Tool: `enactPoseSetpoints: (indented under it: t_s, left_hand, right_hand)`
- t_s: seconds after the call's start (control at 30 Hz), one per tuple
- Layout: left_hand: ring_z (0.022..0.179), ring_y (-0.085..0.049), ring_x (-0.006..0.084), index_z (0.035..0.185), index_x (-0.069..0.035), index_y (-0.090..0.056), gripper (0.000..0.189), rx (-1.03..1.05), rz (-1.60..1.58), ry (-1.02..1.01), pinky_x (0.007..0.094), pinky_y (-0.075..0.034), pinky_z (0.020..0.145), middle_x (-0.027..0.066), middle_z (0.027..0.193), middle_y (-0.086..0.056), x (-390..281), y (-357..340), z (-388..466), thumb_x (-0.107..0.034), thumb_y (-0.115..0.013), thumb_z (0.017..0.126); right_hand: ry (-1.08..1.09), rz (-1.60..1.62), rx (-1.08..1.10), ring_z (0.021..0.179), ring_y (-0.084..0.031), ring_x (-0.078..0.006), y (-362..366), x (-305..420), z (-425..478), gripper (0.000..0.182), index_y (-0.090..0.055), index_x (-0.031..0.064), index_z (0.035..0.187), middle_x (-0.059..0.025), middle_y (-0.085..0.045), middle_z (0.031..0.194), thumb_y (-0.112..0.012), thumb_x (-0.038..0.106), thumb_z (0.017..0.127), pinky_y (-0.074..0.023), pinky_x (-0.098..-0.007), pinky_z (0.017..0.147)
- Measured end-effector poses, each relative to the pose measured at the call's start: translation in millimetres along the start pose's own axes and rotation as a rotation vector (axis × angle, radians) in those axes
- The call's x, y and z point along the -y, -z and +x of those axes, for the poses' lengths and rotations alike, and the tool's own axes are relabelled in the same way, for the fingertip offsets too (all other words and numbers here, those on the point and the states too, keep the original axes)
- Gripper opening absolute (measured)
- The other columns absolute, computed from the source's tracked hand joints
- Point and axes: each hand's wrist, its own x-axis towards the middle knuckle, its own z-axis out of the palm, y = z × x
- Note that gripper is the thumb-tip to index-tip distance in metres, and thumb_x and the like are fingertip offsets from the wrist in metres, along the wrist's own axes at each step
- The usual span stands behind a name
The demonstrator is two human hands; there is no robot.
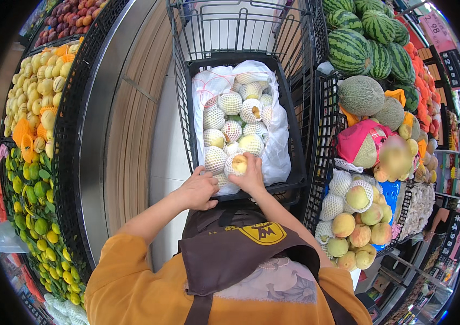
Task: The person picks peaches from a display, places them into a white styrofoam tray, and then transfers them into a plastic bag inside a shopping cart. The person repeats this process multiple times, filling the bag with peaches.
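Observation:
Fingertips of my right hand (251,175) grip a yellowish peach (239,163) in a white foam net; its bare, brownish top faces up. It is at the near end of a black plastic crate (298,170). My left hand (198,189) rests at the crate's near left corner, fingers apart and curved, with no held thing visible. Several net-wrapped peaches (230,103) fill the crate. A white plastic liner (279,142) surrounds them, with thin red string (213,83) on its far left part. One peach farther back (251,111) shows a brown patch.
The crate sits on a dark wire shopping cart (230,32). On the right, a display holds watermelons (349,50), netted melons (361,96) and peaches (360,235). On the left, behind a metal edge (91,134), are yellow melons (37,87) and green-yellow citrus (41,207).

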Motion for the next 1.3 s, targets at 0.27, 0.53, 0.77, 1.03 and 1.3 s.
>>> enactPoseSetpoints:
  t_s: [0.27,0.53,0.77,1.03,1.3]
  left_hand:
    - [0.1,-0.047,0.0223,0.116,-0.019,-0.057,0.047,-0.032,0.123,-0.127,0.0499,-0.022,0.102,0.0056,0.096,-0.05,12,-14,-34,-0.016,-0.063,0.07]
    - [0.11,-0.046,0.019,0.109,-0.013,-0.06,0.041,0.027,-0.063,-0.444,0.0519,-0.016,0.106,0.0035,0.11,-0.05,3,-18,16,-0.011,-0.062,0.069]
    - [0.092,-0.048,0.0216,0.069,-0.011,-0.065,0.01,0.106,0.0,-0.795,0.0348,-0.036,0.085,0.0007,0.086,-0.055,-8,-15,91,-0.017,-0.062,0.062]
    - [0.105,-0.047,0.0347,0.108,-0.006,-0.054,0.048,-0.587,-0.176,-0.283,0.0441,-0.04,0.09,0.0193,0.109,-0.051,22,-7,141,-0.009,-0.064,0.061]
    - [0.122,-0.038,0.0368,0.134,0.009,-0.024,0.097,-0.231,-0.356,-0.048,0.0387,-0.032,0.102,0.0252,0.129,-0.04,88,-54,196,-0.023,-0.077,0.059]
  right_hand:
    - [-0.53,1.494,0.252,0.114,-0.049,-0.0289,61,-22,2,0.067,-0.043,0.0136,0.128,-0.0085,-0.051,0.126,-0.057,0.049,0.072,-0.0411,-0.0533,0.089]
    - [-0.387,1.735,0.075,0.11,-0.053,-0.03,98,-28,-33,0.06,-0.046,0.01,0.126,-0.0109,-0.054,0.122,-0.054,0.04,0.075,-0.046,-0.0499,0.088]
    - [-0.094,1.694,0.119,0.116,-0.05,-0.0254,133,5,-52,0.079,-0.034,0.006,0.134,-0.0104,-0.05,0.125,-0.068,0.019,0.063,-0.0384,-0.0397,0.1]
    - [0.076,1.84,-0.111,0.115,-0.05,-0.0236,172,18,-104,0.082,-0.032,0.0076,0.134,-0.0095,-0.049,0.125,-0.076,0.023,0.066,-0.041,-0.0391,0.098]
    - [0.239,1.05,-0.943,0.116,-0.045,-0.0187,277,24,-246,0.081,-0.037,0.0066,0.13,-0.0065,-0.043,0.126,-0.079,0.01,0.061,-0.04,-0.0332,0.096]
